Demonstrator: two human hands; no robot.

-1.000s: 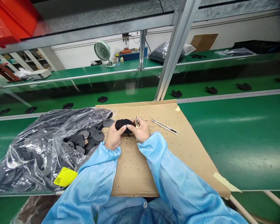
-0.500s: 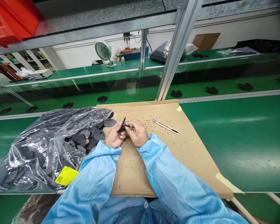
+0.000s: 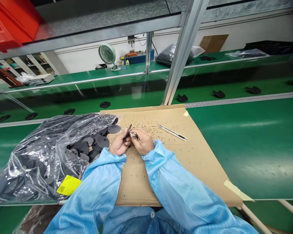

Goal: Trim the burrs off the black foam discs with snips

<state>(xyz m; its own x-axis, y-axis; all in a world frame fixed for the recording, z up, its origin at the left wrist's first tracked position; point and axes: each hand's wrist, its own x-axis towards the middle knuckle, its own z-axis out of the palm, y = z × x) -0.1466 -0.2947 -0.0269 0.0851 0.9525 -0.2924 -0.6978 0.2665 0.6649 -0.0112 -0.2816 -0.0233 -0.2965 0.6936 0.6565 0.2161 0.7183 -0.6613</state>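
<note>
My left hand (image 3: 119, 143) is closed on a thin black disc (image 3: 128, 130), held on edge above the cardboard. Close against it, my right hand (image 3: 143, 141) grips a small metal tool (image 3: 136, 136) whose exact shape is partly hidden by the fingers. Many tiny dark bits lie scattered on the cardboard sheet (image 3: 171, 169) below and around both hands. To the left, a clear plastic bag (image 3: 46, 139) lies open with many dark round discs (image 3: 103, 141) spilling toward my left hand.
A slim cutter knife (image 3: 173, 132) lies right of my hands. Behind the cardboard rises a metal post (image 3: 177, 61). Several black pieces (image 3: 104, 104) sit on the green belt beyond. A red bin (image 3: 14, 24) is at upper left.
My right hand has turned slightly, with the metal tool now tilted differently beside the disc. The whole view has shifted slightly.
</note>
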